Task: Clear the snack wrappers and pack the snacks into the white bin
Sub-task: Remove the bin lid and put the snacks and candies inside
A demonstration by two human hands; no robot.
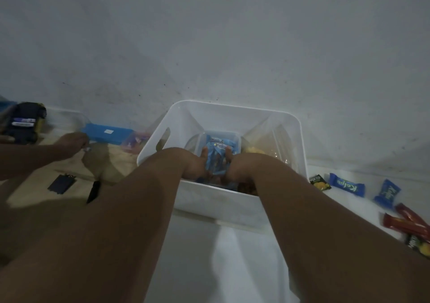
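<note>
Reaching down into the white bin [235, 200], the left hand [195, 165] and right hand [237, 167] hold a bundle of blue snack packets [217, 154] between them, each grip closed on one side. The bundle runs lengthwise away from the person, low inside the bin; blue Kalpa bars [346, 184] lie on the table [209, 267], nearer the right hand.

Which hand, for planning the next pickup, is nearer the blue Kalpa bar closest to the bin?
Right. Both hands hold blue packets in the white bin: the right hand on the side toward the Kalpa bar, the left hand on the farther side.
</note>
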